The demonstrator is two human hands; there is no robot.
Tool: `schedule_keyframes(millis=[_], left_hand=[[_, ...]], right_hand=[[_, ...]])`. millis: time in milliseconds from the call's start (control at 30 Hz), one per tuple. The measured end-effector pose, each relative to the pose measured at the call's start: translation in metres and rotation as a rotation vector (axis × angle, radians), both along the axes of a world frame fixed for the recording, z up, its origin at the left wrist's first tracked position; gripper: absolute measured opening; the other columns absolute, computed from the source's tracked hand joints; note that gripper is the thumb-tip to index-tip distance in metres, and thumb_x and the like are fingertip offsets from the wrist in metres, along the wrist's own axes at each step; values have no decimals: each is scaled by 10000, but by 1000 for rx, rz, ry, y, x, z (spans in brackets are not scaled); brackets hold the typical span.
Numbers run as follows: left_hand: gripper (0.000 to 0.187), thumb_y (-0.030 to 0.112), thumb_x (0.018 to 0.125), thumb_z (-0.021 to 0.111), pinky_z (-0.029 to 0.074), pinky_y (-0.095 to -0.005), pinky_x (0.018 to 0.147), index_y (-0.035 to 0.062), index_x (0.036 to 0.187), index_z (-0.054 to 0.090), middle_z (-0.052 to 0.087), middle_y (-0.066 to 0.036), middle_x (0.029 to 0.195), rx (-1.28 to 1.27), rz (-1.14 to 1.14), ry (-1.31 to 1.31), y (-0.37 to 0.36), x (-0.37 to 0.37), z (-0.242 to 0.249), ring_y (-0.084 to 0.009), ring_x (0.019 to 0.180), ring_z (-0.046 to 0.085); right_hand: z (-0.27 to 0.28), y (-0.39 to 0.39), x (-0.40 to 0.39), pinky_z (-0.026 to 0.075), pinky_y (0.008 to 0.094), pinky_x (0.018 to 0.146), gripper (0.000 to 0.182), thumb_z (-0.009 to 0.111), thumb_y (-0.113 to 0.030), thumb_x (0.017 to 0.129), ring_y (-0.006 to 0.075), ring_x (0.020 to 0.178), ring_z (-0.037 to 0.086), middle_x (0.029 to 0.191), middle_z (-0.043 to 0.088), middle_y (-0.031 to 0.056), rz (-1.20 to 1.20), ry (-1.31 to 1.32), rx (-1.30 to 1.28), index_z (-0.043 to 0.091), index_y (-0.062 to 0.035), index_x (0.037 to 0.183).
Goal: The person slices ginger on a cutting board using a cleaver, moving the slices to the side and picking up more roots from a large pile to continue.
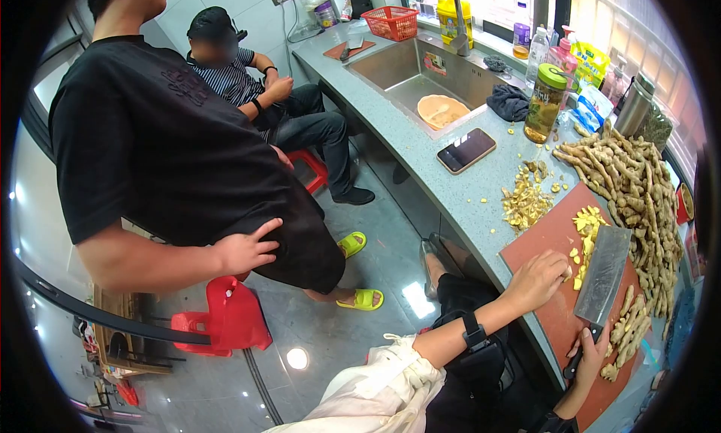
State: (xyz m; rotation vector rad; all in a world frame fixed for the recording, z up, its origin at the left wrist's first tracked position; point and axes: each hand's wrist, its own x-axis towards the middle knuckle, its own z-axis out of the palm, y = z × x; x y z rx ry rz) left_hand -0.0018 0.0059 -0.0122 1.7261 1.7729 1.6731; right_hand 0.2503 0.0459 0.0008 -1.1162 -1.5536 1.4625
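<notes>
My right hand (588,356) is wrapped round the black handle of a cleaver (604,275), whose broad blade lies over the reddish-brown cutting board (537,241). My left hand (538,280) is on the board left of the blade, its fingers curled together beside small yellow ginger pieces (588,226); whatever its fingertips hold is hidden. Whole ginger roots (629,331) lie on the board right of the cleaver. Behind them is a large heap of ginger (635,185). Ginger peelings and scraps (527,199) are on the counter beyond the board.
A phone (466,150), a tea jar (546,102) and a dark cloth (508,102) are on the counter (420,144). The sink (398,72) holds an orange bowl (441,111). A person in black (173,155) stands at left; another person (236,80) sits behind.
</notes>
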Motion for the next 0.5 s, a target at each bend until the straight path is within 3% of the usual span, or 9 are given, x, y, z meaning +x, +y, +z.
schedule_keyframes(millis=[500], left_hand=[[70,32,866,682,517,-415,863,33,897,619,632,-75,960,8,-2,-9,0,0,0,-295,984,618]], right_hand=[[-1,1,1,441,224,440,502,608,-58,989,80,505,494,744,539,17,3,39,-11,449,17,1459]])
